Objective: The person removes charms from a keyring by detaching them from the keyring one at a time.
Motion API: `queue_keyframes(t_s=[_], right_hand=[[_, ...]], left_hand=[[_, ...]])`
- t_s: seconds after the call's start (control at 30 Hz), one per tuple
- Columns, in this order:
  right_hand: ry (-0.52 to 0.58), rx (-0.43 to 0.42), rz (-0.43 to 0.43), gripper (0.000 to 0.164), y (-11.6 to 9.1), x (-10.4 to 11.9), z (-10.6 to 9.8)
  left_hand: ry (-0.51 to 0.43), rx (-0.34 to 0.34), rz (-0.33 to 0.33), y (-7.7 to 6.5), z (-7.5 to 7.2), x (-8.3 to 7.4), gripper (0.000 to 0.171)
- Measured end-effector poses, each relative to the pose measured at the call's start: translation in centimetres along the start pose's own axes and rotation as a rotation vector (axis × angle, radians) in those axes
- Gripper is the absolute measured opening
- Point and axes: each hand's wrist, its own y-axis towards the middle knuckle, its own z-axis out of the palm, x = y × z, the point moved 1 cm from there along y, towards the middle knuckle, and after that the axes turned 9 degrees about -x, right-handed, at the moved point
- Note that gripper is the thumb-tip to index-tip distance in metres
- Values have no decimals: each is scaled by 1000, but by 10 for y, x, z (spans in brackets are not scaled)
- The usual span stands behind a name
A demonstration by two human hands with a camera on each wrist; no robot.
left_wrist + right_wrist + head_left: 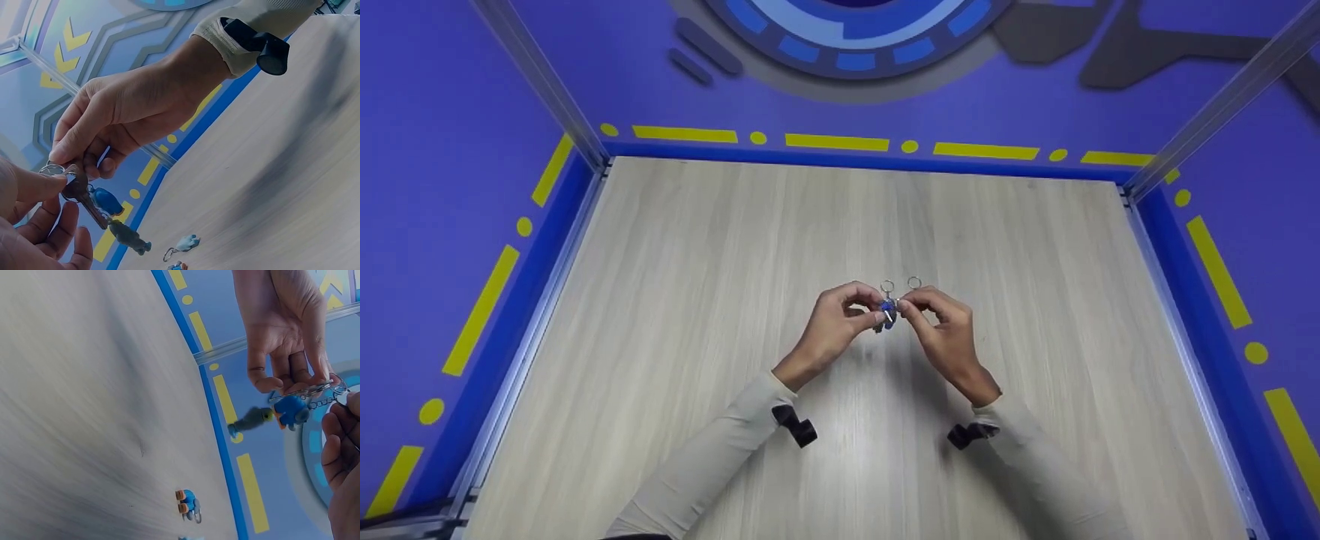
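Observation:
My left hand (840,319) pinches a keyring between thumb and fingers. On it hang a metal key (84,197), a blue figure charm (291,410) with orange parts and a grey figure charm (129,237). Close beside it, my right hand (949,330) pinches at the metal ring (52,167) with thumb and forefinger. A short chain (322,403) spans between the two hands in the right wrist view. How the ring's ends lie is hidden by the fingertips.
A pale blue charm (188,243) with its own ring and a blue-and-orange charm (190,502) lie on the wooden table (735,247). In the head view, a small ring (914,283) shows just beyond the right hand. Blue walls (840,112) enclose the table's back and sides.

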Motion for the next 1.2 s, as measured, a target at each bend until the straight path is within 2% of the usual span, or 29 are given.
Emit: queue_keyframes(t_s=[0.2,0.37,0.53,0.73,0.87,1.2], right_hand=[[2,4,-9,18,-1,0,-1],[-30,3,1,19,-2,3,-1],[-38,9,9,14,1,19,0],[-42,28,3,11,5,34,0],[-57,31,3,10,5,34,-1],[-50,69,-16,12,7,30,-3]], left_hand=[[14,-9,-10,-1,-1,1,8],[51,2,-5,-2,-3,1,12],[87,-25,-2,-3,-4,1,13],[59,-68,-33,-2,-4,1,16],[48,-80,-37,-2,-4,-1,16],[113,-77,7,-1,-6,-3,6]])
